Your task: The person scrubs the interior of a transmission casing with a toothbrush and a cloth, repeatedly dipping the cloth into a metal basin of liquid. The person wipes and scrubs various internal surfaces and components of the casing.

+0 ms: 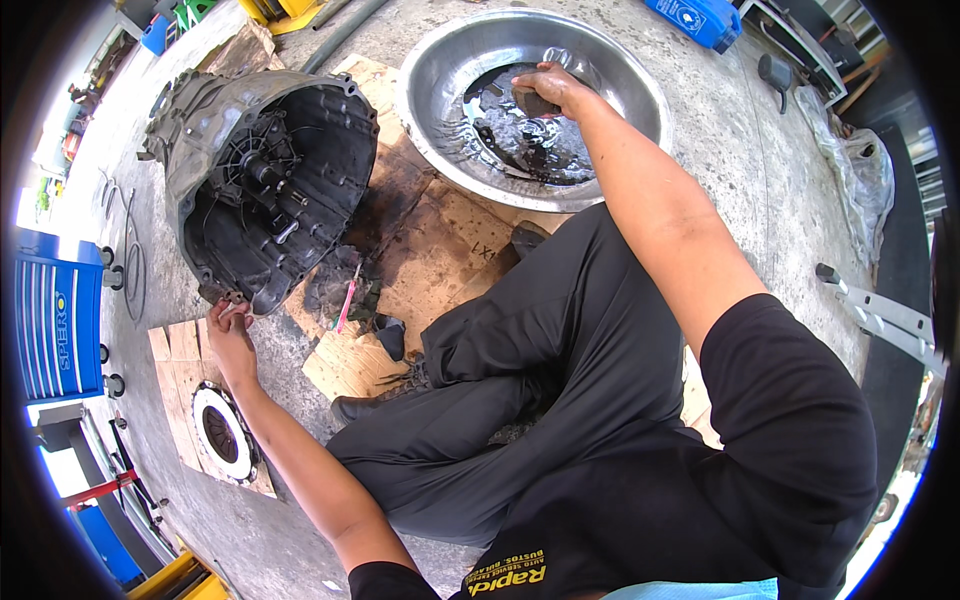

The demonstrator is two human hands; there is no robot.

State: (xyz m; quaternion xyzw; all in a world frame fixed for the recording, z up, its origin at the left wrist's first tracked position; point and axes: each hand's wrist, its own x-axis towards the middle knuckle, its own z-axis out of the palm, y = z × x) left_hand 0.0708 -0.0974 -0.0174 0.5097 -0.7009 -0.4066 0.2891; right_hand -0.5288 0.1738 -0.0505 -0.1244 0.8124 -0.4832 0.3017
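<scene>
A grey transmission housing (pixel 330 180) stands on the left, its wide bell opening facing me with a shaft in the middle. My left hand (pixel 232 330) is closed on the lower rim of that housing. On the right, a large steel basin (pixel 420 130) holds dark, shiny liquid (pixel 520 140). My right hand (pixel 552 88) reaches into the basin, its fingers closed round a dark brownish lump that I cannot make out. Between housing and legs lie dark rags (pixel 325 292) and a thin pink stick-like tool (pixel 348 298).
Stained cardboard (pixel 430 240) covers the floor before me. A clutch pressure plate (pixel 222 430) lies on cardboard at lower left. A blue tool cabinet (pixel 60 315) on wheels stands far left. At the far right are a blue jug (pixel 695 22), plastic sheeting (pixel 862 180) and a metal frame (pixel 885 315).
</scene>
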